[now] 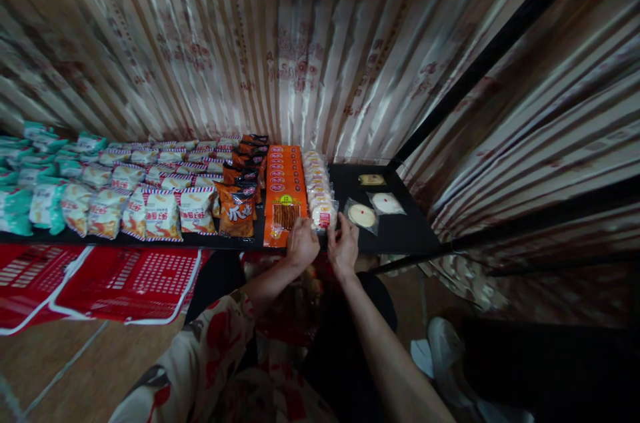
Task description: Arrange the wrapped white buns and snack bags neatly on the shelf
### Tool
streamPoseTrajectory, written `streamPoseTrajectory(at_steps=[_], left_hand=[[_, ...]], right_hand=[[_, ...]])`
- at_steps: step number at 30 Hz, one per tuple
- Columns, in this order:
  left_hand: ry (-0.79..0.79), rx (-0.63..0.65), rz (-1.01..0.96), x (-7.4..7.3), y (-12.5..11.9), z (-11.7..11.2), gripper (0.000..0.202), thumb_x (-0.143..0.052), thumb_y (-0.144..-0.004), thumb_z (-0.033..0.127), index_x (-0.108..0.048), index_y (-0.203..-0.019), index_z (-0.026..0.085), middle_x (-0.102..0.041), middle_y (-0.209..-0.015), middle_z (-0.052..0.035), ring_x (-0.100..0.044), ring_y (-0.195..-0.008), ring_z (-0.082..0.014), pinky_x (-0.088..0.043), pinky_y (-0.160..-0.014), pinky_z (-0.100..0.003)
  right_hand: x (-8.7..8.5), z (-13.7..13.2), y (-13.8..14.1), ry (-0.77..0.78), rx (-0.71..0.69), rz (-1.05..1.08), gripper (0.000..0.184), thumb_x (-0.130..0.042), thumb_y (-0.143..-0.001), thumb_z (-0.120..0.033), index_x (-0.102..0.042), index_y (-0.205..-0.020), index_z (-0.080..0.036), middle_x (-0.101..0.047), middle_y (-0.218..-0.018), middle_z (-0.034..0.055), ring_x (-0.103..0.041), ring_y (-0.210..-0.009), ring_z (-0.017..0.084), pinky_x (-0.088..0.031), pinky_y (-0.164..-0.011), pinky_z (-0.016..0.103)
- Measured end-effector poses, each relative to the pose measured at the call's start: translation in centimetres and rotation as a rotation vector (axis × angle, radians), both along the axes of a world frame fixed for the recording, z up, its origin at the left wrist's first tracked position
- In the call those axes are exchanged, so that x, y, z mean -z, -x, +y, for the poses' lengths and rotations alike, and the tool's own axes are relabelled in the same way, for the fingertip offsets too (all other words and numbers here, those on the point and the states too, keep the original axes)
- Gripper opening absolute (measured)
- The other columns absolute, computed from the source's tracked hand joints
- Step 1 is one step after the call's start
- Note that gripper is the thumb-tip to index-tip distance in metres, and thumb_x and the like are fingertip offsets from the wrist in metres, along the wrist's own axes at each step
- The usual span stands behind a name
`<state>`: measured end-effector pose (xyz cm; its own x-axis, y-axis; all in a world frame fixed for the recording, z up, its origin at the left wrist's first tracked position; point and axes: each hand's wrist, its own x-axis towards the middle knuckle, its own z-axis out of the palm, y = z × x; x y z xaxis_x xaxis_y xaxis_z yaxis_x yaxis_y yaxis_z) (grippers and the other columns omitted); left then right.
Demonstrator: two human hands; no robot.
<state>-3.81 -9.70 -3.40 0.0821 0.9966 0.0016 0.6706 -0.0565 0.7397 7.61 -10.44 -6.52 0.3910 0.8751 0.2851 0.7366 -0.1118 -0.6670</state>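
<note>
My left hand (303, 243) and my right hand (343, 246) meet at the front edge of a black shelf (400, 233). Both pinch the front packet of a row of clear-wrapped round white cakes (320, 191), the left hand on its left side, the right hand on its right. Left of that row lies a column of orange snack packs (284, 186). Two loose wrapped cakes (362, 215) (387, 203) and a small yellowish packet (372, 179) lie on the shelf to the right of my hands.
Rows of brown (239, 209), red-white (160, 209) and teal (30, 196) snack bags fill the shelf to the left. Red plastic baskets (125, 283) sit below. A striped curtain (300, 43) hangs behind, and a black frame bar (500, 43) runs diagonally at right.
</note>
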Motion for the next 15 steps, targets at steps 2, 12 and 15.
streamPoseTrajectory(at_steps=[2, 12, 15], left_hand=[[-0.048, 0.005, 0.062, 0.0, 0.6, -0.8, 0.039, -0.043, -0.079, 0.007, -0.059, -0.113, 0.015, -0.056, -0.113, -0.0111, -0.05, -0.109, -0.0212, -0.04, -0.099, -0.031], [-0.19, 0.007, 0.418, 0.8, 5.1, -2.6, 0.027, -0.047, -0.084, 0.018, -0.066, -0.103, 0.018, -0.057, -0.116, -0.0088, -0.046, -0.111, -0.0237, -0.041, -0.096, -0.036], [-0.182, 0.087, 0.435, 1.0, 6.0, -2.4, 0.029, -0.046, -0.084, 0.02, -0.064, -0.107, 0.02, -0.056, -0.117, -0.008, -0.047, -0.11, -0.0231, -0.042, -0.094, -0.036]], right_hand=[[0.2, -0.7, 0.6, -0.083, -0.08, -0.001, 0.041, -0.041, -0.088, -0.033, -0.057, -0.122, -0.017, -0.05, -0.11, 0.0116, -0.056, -0.093, 0.019, -0.048, -0.084, 0.032], [1.2, -1.5, 4.9, -0.047, -0.487, -0.183, 0.032, -0.046, -0.086, -0.02, -0.067, -0.11, -0.019, -0.062, -0.108, 0.0101, -0.053, -0.1, 0.022, -0.047, -0.091, 0.036], [1.1, -1.4, 5.5, 0.019, -0.466, -0.221, 0.032, -0.047, -0.085, -0.018, -0.068, -0.108, -0.02, -0.063, -0.105, 0.0097, -0.053, -0.098, 0.022, -0.047, -0.09, 0.037]])
